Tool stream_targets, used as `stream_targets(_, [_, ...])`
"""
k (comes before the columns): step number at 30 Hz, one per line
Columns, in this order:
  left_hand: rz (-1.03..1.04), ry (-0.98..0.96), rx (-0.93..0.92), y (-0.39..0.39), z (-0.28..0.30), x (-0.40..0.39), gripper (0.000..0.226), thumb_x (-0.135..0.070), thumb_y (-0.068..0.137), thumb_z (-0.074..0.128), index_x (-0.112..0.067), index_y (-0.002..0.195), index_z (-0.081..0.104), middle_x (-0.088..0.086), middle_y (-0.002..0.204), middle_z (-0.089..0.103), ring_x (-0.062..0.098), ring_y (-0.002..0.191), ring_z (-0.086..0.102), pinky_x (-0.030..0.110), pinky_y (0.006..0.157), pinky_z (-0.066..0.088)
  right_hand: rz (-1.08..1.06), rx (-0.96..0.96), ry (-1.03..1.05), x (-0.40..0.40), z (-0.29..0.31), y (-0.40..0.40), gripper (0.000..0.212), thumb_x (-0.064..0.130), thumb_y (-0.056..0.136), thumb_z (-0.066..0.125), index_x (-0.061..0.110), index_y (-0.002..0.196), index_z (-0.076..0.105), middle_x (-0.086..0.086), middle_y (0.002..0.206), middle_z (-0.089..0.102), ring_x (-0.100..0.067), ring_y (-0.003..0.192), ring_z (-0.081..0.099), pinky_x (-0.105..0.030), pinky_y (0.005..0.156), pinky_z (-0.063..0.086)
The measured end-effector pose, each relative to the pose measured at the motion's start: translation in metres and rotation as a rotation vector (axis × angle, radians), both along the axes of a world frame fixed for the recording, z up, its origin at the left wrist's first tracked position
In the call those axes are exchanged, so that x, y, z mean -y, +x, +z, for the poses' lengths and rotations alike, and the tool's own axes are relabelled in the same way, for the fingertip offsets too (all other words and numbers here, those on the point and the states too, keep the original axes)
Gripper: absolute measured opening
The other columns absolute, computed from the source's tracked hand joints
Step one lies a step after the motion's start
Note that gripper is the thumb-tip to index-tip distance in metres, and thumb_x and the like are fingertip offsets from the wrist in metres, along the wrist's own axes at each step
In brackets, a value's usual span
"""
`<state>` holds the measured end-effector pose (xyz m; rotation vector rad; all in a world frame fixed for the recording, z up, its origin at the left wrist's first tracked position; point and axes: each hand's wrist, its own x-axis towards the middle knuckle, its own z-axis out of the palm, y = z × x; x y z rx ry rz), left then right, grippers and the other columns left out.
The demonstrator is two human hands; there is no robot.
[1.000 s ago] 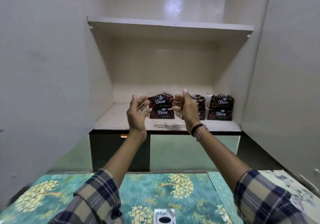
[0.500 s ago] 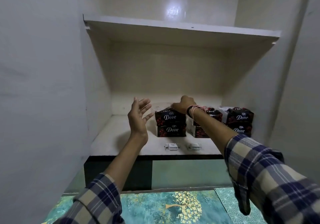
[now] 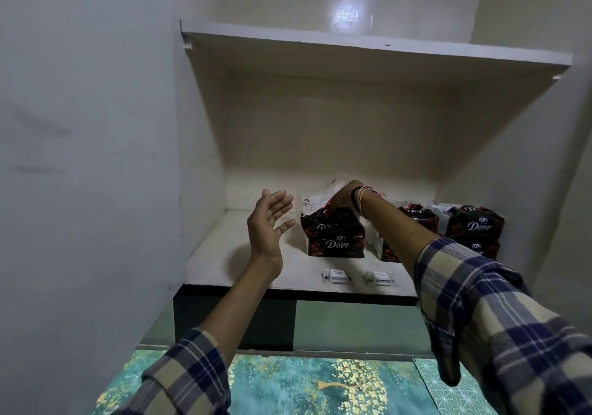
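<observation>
Left hand (image 3: 270,222) open beside leftmost Dove stack (image 3: 334,238). Right hand (image 3: 341,198) over its top; grip I cannot tell. Other Dove stacks (image 3: 474,228) on shelf (image 3: 224,254), right; only tidying left, I judge.

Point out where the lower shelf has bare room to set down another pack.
Bare shelf lies between the left wall and the left Dove stack, below the open left hand. The front strip holds two small white items. Rightward it is crowded: more Dove stacks run to the right wall, and the right hand reaches onto the left stack.
</observation>
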<state>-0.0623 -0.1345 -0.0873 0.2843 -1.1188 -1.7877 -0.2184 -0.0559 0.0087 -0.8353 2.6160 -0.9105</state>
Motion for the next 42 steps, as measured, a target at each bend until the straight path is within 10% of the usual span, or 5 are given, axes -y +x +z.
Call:
stream_targets(5, [0.014, 0.032, -0.021, 0.009, 0.000, -0.005, 0.045, -0.046, 0.103, 0.047, -0.011, 0.118, 0.072, 0.013, 0.117, 0.077, 0.027, 0.115, 0.070, 0.045, 0.095, 0.055, -0.031, 0.268, -0.365, -0.007, -0.010, -0.006, 0.099, 0.007, 0.034, 0.099, 0.001, 0.126, 0.062, -0.016, 0.112, 0.071, -0.037, 0.095, 0.071, -0.044, 0.075, 0.062])
stream_targets(13, [-0.024, 0.151, -0.083, 0.036, -0.036, -0.017, 0.055, -0.048, 0.100, 0.047, -0.005, 0.127, 0.068, 0.014, 0.119, 0.075, 0.028, 0.115, 0.069, 0.043, 0.094, 0.052, 0.074, 0.573, -1.011, -0.062, -0.071, 0.043, 0.050, -0.007, 0.060, 0.087, -0.003, 0.107, 0.070, -0.023, 0.103, 0.077, -0.038, 0.089, 0.077, -0.050, 0.079, 0.064])
stream_targets(17, [-0.004, 0.237, -0.133, 0.056, -0.075, -0.037, 0.052, -0.048, 0.100, 0.048, -0.006, 0.124, 0.068, 0.015, 0.116, 0.073, 0.027, 0.111, 0.068, 0.040, 0.093, 0.052, 0.115, 0.600, -1.145, -0.094, -0.124, 0.073, 0.061, -0.003, 0.064, 0.088, 0.001, 0.120, 0.063, -0.017, 0.110, 0.077, -0.035, 0.098, 0.076, -0.049, 0.080, 0.063])
stream_targets(33, [0.160, 0.557, 0.145, 0.108, -0.294, -0.147, 0.065, -0.047, 0.087, 0.063, -0.002, 0.134, 0.062, 0.015, 0.123, 0.069, 0.026, 0.109, 0.067, 0.039, 0.089, 0.054, 0.074, 0.805, -1.006, -0.173, -0.351, 0.131, 0.052, -0.007, 0.069, 0.085, 0.009, 0.117, 0.069, -0.018, 0.114, 0.075, -0.037, 0.105, 0.073, -0.052, 0.091, 0.059])
stream_targets(42, [-0.142, 0.611, 0.310, 0.076, -0.375, -0.137, 0.046, -0.021, 0.095, 0.067, 0.002, 0.134, 0.061, 0.023, 0.125, 0.067, 0.030, 0.105, 0.069, 0.040, 0.087, 0.059, -0.072, 0.944, -0.804, -0.138, -0.434, 0.132, 0.057, 0.012, 0.070, 0.090, -0.008, 0.117, 0.063, -0.029, 0.114, 0.072, -0.044, 0.105, 0.071, -0.053, 0.087, 0.060])
